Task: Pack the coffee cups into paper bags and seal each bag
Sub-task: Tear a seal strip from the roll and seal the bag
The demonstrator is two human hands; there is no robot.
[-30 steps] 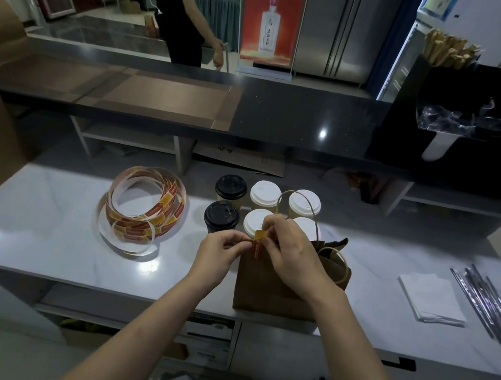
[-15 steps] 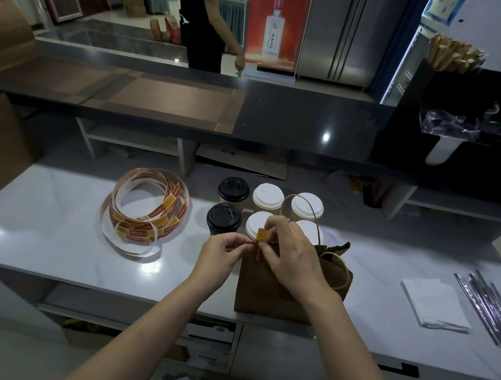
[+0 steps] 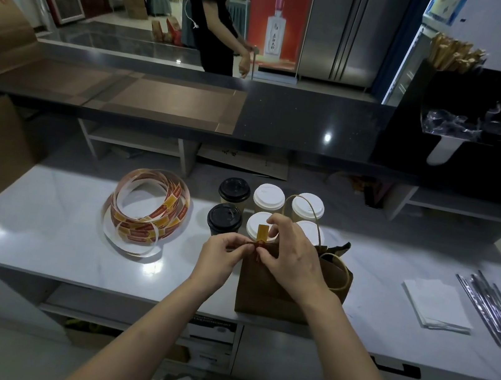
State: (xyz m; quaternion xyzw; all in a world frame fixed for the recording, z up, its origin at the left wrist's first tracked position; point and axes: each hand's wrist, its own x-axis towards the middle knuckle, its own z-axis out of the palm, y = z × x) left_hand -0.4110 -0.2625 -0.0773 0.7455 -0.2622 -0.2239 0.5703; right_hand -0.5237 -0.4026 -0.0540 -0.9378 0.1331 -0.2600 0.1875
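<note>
Paper bag (image 3: pixel 276 287) upright on the table (image 3: pixel 40 222); we see left hand (image 3: pixel 220 255) and right hand (image 3: pixel 292 259) pinching a sticker (image 3: pixel 262 233), long axis vertical, at its closed mouth.

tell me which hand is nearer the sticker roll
Left. The left hand is just right of the sticker roll; the right hand is farther right, over the paper bag.

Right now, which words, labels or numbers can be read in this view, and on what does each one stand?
"茶油大師", in gold on the red banner; the first two characters are uncertain.
Bottle label on that banner: too small to read.
Sticker roll: print too small to read.
Seal sticker at the paper bag top: blurred.
Cabinet label: too small to read.
</note>
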